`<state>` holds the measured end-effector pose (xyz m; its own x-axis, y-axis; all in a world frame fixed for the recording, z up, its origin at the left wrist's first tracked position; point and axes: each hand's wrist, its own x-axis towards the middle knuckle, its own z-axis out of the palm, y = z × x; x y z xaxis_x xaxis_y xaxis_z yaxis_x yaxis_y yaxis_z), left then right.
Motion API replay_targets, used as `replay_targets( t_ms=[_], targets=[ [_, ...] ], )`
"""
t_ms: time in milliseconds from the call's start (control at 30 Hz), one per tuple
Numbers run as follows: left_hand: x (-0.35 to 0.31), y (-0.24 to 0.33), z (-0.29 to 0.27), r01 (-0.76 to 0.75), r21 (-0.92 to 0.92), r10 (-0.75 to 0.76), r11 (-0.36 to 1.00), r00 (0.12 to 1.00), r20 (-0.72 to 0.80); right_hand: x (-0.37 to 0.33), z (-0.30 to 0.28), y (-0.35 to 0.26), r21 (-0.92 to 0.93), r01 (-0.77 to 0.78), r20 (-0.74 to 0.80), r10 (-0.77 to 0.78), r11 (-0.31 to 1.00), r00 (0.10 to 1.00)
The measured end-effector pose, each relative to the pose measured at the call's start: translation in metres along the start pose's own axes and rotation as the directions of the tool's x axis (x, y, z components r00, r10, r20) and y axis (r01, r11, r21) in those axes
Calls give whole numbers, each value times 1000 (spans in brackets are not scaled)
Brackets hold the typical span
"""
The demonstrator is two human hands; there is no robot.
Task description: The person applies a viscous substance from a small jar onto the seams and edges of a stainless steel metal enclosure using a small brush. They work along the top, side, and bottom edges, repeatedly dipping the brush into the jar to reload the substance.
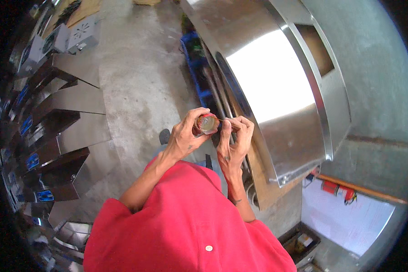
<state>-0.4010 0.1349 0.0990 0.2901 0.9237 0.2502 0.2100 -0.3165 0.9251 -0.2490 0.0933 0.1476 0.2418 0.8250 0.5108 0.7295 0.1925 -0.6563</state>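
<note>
A concrete floor (pixel 140 86) is seen beside a steel hood (pixel 276 90). Just left of the hood, a red tape roll (pixel 207 123) is gripped by the left hand (pixel 186 136), its end pinched by the right hand (pixel 233 140). Peeling seems underway; a steady pull is needed next.

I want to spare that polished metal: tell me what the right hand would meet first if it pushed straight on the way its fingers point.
The right hand points toward the left hand, so it would first meet the small red-rimmed round object held there, not the steel sheet. Depth is hard to judge.

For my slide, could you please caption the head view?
Both hands, left hand and right hand, hold a small red-rimmed roll beside a steel panel.
</note>
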Motion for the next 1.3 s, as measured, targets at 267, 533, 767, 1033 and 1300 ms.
replay_targets(
  t_ms=[267, 533, 767, 1033, 1300],
  targets=[
    [98, -49, -90, 11, 57, -1, 998, 984, -179, 112, 124, -17, 85, 92, 100, -100, 992, 990],
    [239, -117, -122, 75, 53, -63, 996, 976, -210, 232, 219, 24, 278, -2, -12, 6, 960, 1000],
    [384, -209, -118, 182, -59, -191, 982, 944, -269, 352, 311, 119, 368, -159, -56, 192, 916, 980],
    [459, -264, -131, 383, -83, -392, 920, 890, -235, 433, 414, 211, 219, -15, 36, 8, 976, 999],
    [440, -292, -150, 411, -38, -397, 911, 848, -351, 440, 443, 231, 87, 194, 180, -207, 977, 962]
  ],
)
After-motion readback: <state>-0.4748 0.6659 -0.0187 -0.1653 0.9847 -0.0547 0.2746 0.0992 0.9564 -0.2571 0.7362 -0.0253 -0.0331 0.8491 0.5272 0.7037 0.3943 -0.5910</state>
